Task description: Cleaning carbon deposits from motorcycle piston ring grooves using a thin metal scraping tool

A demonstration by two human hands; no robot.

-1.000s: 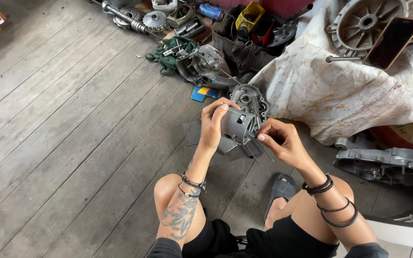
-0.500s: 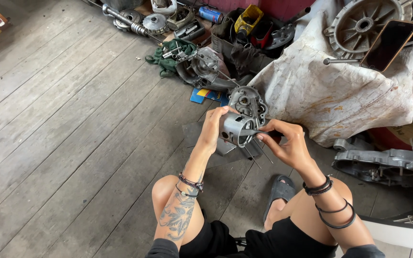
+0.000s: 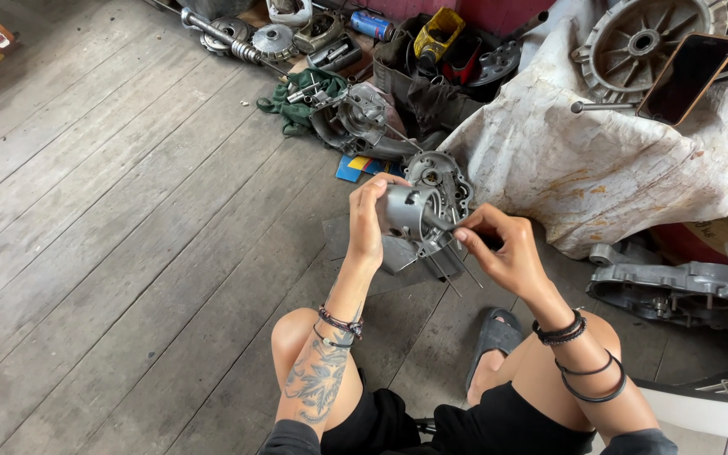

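I'm looking down at a grey plank floor point(image 3: 111, 211), seated low with bare knees at the bottom edge. My left hand point(image 3: 370, 221) is clamped around a grey metal cylinder point(image 3: 406, 211), held up above the floor just in front of me. My right hand point(image 3: 503, 253) is close beside it, fingers pinched on thin metal studs point(image 3: 452, 265) that stick out from the cylinder's lower side and slant down toward me. The two hands are near each other but not touching.

Just behind the cylinder stands an engine case point(image 3: 441, 181) on the floor. Right of it a crumpled white cloth point(image 3: 583, 168) covers a mound, with a round metal hub point(image 3: 642, 42) and a dark phone point(image 3: 686, 76) on top. Further back lie a green rag point(image 3: 284, 105), a blue can point(image 3: 372, 24) and a yellow part point(image 3: 438, 29) among loose metal pieces. At far right another grey casing point(image 3: 684, 291) lies flat. A grey sandal point(image 3: 495, 337) sits under my right leg.
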